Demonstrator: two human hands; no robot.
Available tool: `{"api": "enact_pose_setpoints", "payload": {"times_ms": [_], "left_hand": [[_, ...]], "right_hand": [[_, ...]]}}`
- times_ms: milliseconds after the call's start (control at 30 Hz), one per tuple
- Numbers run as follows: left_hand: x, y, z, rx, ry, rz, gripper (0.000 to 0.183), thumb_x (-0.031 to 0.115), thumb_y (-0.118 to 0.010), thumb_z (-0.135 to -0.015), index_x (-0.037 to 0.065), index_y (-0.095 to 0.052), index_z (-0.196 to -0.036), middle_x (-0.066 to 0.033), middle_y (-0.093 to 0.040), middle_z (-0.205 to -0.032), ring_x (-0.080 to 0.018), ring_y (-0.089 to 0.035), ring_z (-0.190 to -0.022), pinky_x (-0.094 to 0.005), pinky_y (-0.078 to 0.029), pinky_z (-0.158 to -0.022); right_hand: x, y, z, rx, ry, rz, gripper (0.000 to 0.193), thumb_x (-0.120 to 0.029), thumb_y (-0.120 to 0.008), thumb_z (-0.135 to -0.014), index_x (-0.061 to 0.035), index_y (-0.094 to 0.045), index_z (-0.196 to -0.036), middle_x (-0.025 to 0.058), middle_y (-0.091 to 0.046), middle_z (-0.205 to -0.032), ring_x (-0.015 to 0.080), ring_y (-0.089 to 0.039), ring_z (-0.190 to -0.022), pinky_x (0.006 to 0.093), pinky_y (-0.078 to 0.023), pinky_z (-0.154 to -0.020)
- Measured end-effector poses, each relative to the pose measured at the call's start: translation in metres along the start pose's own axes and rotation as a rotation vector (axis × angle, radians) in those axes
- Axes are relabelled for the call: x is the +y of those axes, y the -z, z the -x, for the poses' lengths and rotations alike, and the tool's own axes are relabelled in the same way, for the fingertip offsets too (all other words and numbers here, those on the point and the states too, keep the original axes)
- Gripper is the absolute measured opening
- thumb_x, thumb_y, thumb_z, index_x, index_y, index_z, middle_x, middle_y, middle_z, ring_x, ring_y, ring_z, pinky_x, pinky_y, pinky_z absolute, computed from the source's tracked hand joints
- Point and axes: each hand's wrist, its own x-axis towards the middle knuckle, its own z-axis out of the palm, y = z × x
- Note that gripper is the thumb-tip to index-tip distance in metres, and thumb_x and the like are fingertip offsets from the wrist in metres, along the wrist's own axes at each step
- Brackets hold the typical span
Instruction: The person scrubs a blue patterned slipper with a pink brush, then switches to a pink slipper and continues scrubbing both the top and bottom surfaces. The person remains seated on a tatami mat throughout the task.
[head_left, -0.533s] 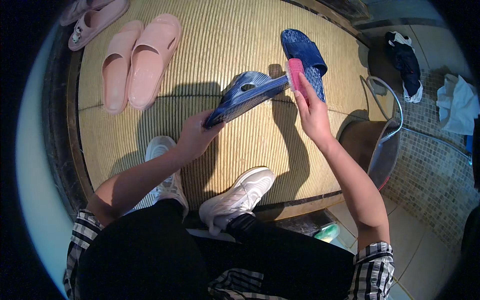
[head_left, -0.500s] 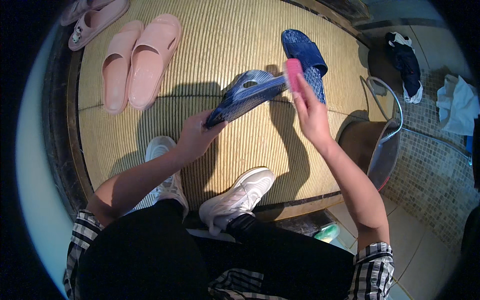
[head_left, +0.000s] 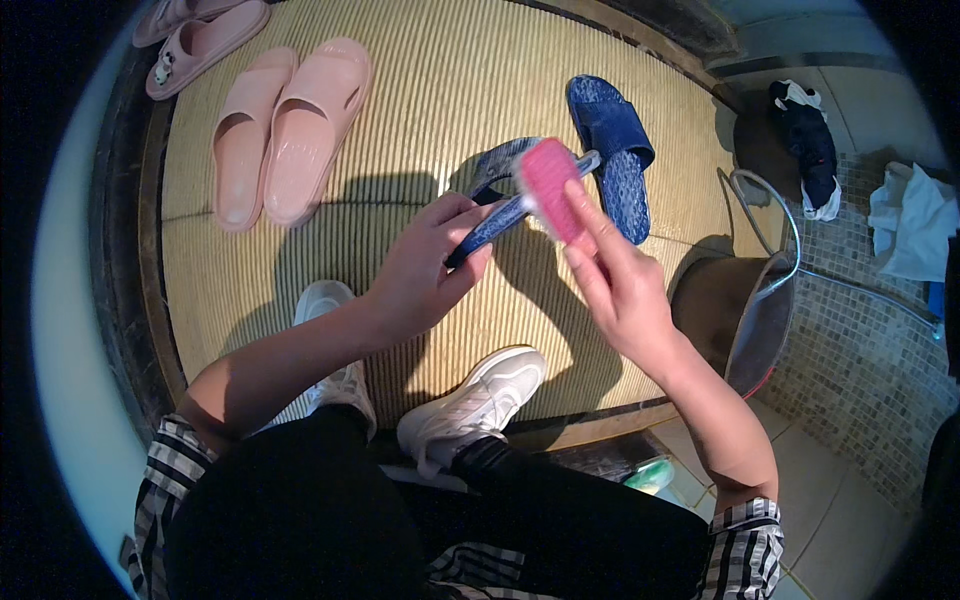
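My left hand (head_left: 425, 262) grips one end of a blue slipper (head_left: 487, 228), held up on edge above the ribbed mat with its strap facing away. Between the fingers and thumb of my right hand (head_left: 625, 285) is a pink scrubbing brush (head_left: 550, 188), slightly blurred. Its bristle side is against the raised slipper's edge, and it covers part of that slipper. White suds show along the slipper there. The other blue slipper (head_left: 625, 190) lies on the mat beyond my right hand, with whitish foam over its footbed and toe.
Pink slippers (head_left: 305, 130) stand at the left of the ribbed mat (head_left: 420, 90). At the right is a brown bucket (head_left: 725, 310) with a pale hose (head_left: 795, 215) over its rim. Dark clothing (head_left: 805, 145) and a white cloth (head_left: 910, 220) lie beyond. My shoes (head_left: 480, 400) rest on the mat.
The raised slipper has turned more on edge, and my left hand has shifted right along with it. The brush has moved left and down onto its edge. The view has shifted slightly.
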Motion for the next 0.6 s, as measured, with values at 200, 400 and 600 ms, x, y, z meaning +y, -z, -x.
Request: {"api": "enact_pose_setpoints", "payload": {"times_ms": [200,400,600], "left_hand": [[-0.016,-0.001,0.007,-0.042,-0.095,-0.024,0.038,0.004,-0.061,-0.083,0.001,-0.059,-0.12,-0.0137,-0.054,-0.101,-0.0303,-0.056,-0.092,-0.042,-0.047,-0.079],[0.005,0.004,0.001,-0.036,0.007,-0.003,0.035,0.006,-0.062,-0.085,0.001,-0.059,-0.12,-0.0139,-0.055,-0.103,-0.0291,-0.059,-0.092,-0.0382,-0.049,-0.077],[0.045,0.024,-0.001,0.011,-0.014,-0.147,0.038,0.007,-0.067,-0.082,0.0,-0.06,-0.119,-0.014,-0.057,-0.092,-0.0271,-0.06,-0.082,-0.0367,-0.048,-0.072]], "right_hand": [[-0.042,0.0,0.01,-0.195,0.094,0.151,0.062,-0.021,-0.068,-0.089,-0.0149,-0.044,-0.147,0.0113,-0.059,-0.066,0.0206,-0.058,-0.049,0.0357,-0.05,-0.045],[-0.011,0.005,0.004,-0.068,0.059,0.159,0.063,-0.027,-0.066,-0.091,-0.0189,-0.042,-0.148,0.0086,-0.056,-0.061,0.0189,-0.054,-0.043,0.0365,-0.049,-0.041],[-0.027,0.021,-0.003,-0.033,-0.365,-0.335,0.051,-0.014,-0.057,-0.099,-0.0093,-0.042,-0.148,0.0045,-0.063,-0.09,0.008,-0.055,-0.075,0.0228,-0.047,-0.071]]}}
